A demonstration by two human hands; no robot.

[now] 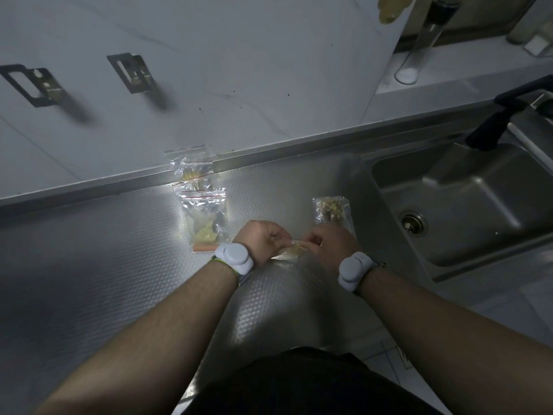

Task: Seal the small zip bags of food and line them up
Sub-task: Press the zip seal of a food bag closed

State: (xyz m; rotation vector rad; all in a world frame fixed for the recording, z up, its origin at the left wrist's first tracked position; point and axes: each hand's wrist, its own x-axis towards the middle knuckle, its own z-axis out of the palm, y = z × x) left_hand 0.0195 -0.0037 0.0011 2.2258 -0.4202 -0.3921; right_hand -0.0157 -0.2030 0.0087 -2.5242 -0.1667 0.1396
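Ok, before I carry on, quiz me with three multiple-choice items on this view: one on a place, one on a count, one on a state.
1. Where is the sink basin?
A. to the right of the hands
B. to the left of the hands
C. behind the person

2. How many zip bags lie on the counter apart from the one being held?
A. one
B. three
C. six

3. What are the hands doing?
A. resting flat on the counter
B. both pinching the top edge of one bag
C. turning the tap

Answers:
1. A: the basin with its drain sits at the right of the picture.
2. B: the far bag and the near bag lie in a line at left, and a third bag lies beyond the right hand.
3. B: the left hand and the right hand both grip the held bag along its top edge.
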